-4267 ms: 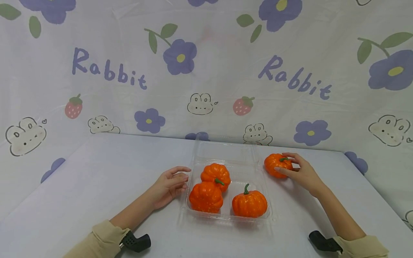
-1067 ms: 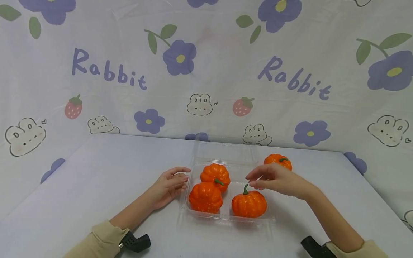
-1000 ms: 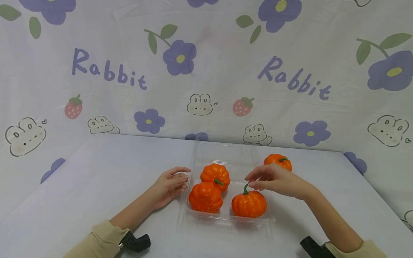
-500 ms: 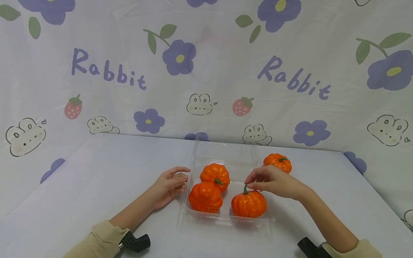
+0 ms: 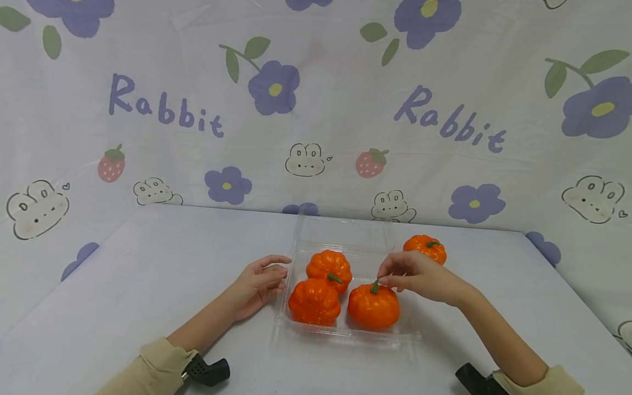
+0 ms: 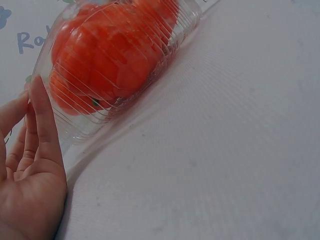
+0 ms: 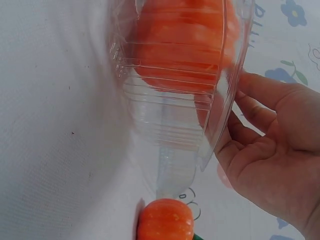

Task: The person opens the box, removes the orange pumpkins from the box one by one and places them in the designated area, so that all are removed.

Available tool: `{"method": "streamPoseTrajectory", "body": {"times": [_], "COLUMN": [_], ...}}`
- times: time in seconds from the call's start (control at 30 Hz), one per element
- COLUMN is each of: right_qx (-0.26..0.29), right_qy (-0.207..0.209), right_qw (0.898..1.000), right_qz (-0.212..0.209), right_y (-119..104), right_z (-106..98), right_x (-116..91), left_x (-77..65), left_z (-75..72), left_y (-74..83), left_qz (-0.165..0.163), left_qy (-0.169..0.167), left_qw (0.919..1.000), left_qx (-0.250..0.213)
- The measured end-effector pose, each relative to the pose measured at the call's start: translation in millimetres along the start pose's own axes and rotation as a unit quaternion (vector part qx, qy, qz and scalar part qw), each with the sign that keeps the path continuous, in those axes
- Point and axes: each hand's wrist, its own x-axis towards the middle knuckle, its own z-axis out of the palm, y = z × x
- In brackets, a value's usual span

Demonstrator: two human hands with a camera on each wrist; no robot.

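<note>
An open clear plastic box (image 5: 410,332) holds 3 orange toy pumpkins with green stems. Two of them, a rear pumpkin (image 5: 328,265) and a front pumpkin (image 5: 314,303), sit against each other on the left side. My right hand (image 5: 422,277) pinches the stem of the right-hand pumpkin (image 5: 373,310) between thumb and fingers; that pumpkin leans a little inside the box. My left hand (image 5: 258,287) lies by the box's left wall with relaxed fingers, its fingertips (image 6: 38,82) right at the rim. Nothing is held in it.
Another pumpkin (image 5: 425,248) lies on the white table (image 5: 173,263) behind my right hand, partly hidden by it. The box's lid (image 5: 345,230) is folded back toward the printed cloth (image 5: 326,109) behind the table.
My right hand has left the pumpkin outside the box and moved left to the right-hand pumpkin's stem. That pumpkin has just shifted slightly left and tilted. My left hand stays put.
</note>
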Motion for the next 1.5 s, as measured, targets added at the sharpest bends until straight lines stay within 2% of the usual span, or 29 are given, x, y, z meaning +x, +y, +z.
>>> {"method": "streamPoseTrajectory", "body": {"times": [0.23,0.6,0.83,1.5], "right_qx": [-0.004,-0.061,-0.076,-0.101], "right_qy": [0.008,-0.024,-0.036,-0.028], "right_qw": [1.0,0.997,0.995,0.994], "right_qz": [-0.004,-0.032,-0.058,-0.041], "right_y": [0,0,0,-3], "right_z": [1,4,10,17], "right_x": [1,0,2,2], "left_x": [0.5,0.1,-0.1,0.3], "left_z": [-0.4,-0.8,-1.7,-1.3], "left_y": [-0.4,0.0,-0.2,-0.9], "left_qz": [0.001,-0.002,-0.001,0.0], "left_qy": [0.001,0.001,0.0,-0.001], "left_qw": [1.0,1.0,1.0,1.0], "left_qx": [0.0,0.002,0.006,0.006]}}
